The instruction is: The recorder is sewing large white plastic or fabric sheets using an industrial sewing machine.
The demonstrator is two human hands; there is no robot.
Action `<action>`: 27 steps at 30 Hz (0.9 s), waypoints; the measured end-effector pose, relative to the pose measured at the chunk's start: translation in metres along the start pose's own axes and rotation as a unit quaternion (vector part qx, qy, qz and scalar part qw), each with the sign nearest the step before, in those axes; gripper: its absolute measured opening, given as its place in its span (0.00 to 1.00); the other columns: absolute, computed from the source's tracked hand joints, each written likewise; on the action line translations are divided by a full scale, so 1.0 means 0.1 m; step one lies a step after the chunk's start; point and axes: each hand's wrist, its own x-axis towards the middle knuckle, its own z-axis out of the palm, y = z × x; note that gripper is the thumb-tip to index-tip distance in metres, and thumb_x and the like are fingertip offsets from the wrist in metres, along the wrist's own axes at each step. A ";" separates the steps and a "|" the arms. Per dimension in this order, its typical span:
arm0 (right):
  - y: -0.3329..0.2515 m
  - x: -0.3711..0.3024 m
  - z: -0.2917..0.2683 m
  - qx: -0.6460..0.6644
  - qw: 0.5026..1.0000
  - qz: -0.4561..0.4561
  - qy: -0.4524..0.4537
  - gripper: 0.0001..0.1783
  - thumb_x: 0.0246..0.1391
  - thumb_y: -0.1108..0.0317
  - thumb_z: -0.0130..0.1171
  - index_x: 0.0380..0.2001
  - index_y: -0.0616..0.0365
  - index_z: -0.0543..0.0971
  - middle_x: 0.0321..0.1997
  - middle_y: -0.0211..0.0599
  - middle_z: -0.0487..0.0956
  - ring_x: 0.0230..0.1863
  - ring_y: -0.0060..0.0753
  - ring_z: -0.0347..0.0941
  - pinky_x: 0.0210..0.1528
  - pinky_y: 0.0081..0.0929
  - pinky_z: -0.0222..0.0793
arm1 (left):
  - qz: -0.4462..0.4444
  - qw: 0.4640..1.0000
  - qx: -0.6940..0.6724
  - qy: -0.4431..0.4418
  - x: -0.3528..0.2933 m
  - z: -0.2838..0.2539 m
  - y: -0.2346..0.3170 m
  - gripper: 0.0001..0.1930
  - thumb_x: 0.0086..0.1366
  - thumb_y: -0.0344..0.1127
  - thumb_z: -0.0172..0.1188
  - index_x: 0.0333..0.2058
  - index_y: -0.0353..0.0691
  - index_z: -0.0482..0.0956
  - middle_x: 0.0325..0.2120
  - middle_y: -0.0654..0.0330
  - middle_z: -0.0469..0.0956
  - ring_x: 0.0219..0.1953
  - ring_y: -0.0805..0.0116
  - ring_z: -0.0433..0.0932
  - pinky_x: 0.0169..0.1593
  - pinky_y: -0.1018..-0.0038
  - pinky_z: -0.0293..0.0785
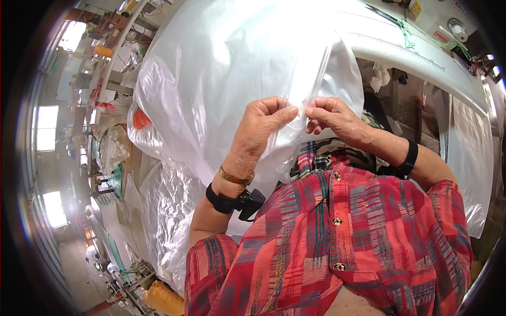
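Observation:
A large sheet of whitish translucent plastic film [232, 68] spreads over the table and droops off its near side toward my lap. A folded band runs along it, and its near end lies between my hands. My left hand [266, 118] pinches the band's left edge between thumb and index finger. Just to the right, my right hand [334, 118] pinches the other edge, its remaining fingers curled under. The two sets of fingertips are a short gap apart. What lies beneath the film under my fingers is hidden.
A white sewing machine [443, 21] stands at the far right on a table edge with a printed ruler [395, 47]. Dark scissors [383, 15] with green string lie near it. More clear film [171, 210] heaps at left; a film sheet [466, 158] hangs at right.

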 end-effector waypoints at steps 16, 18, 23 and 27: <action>0.03 0.68 0.31 -0.137 0.983 -0.082 -0.091 0.15 0.61 0.66 0.49 0.37 0.67 0.78 0.32 0.44 0.81 0.29 0.32 0.80 0.30 0.28 0.75 | 0.118 0.978 0.169 0.006 -0.10 0.14 0.38 0.08 0.68 0.28 0.58 0.28 0.34 0.76 0.20 0.65 0.78 0.23 0.82 0.74 0.27 0.83 0.67; 0.08 0.71 0.30 -0.175 0.968 -0.136 -0.117 0.14 0.60 0.65 0.50 0.35 0.67 0.79 0.31 0.43 0.81 0.29 0.32 0.80 0.30 0.29 0.75 | 0.125 0.967 0.222 0.012 -0.13 0.20 0.47 0.08 0.67 0.28 0.58 0.28 0.34 0.76 0.19 0.66 0.76 0.23 0.83 0.72 0.26 0.83 0.66; -0.23 0.22 0.07 -0.214 0.966 -0.146 0.011 0.12 0.58 0.64 0.56 0.34 0.65 0.77 0.31 0.41 0.81 0.30 0.32 0.77 0.34 0.30 0.73 | 0.135 0.939 0.314 0.033 -0.16 0.16 0.45 0.07 0.65 0.27 0.59 0.27 0.33 0.75 0.16 0.68 0.70 0.21 0.84 0.65 0.24 0.82 0.61; -0.18 -0.17 -0.36 -0.392 0.808 -0.258 0.356 0.15 0.52 0.64 0.66 0.36 0.60 0.74 0.30 0.39 0.73 0.28 0.36 0.72 0.34 0.33 0.70 | 0.159 0.935 0.317 0.023 -0.17 0.16 0.32 0.06 0.62 0.27 0.61 0.27 0.33 0.74 0.17 0.66 0.70 0.20 0.83 0.63 0.24 0.80 0.60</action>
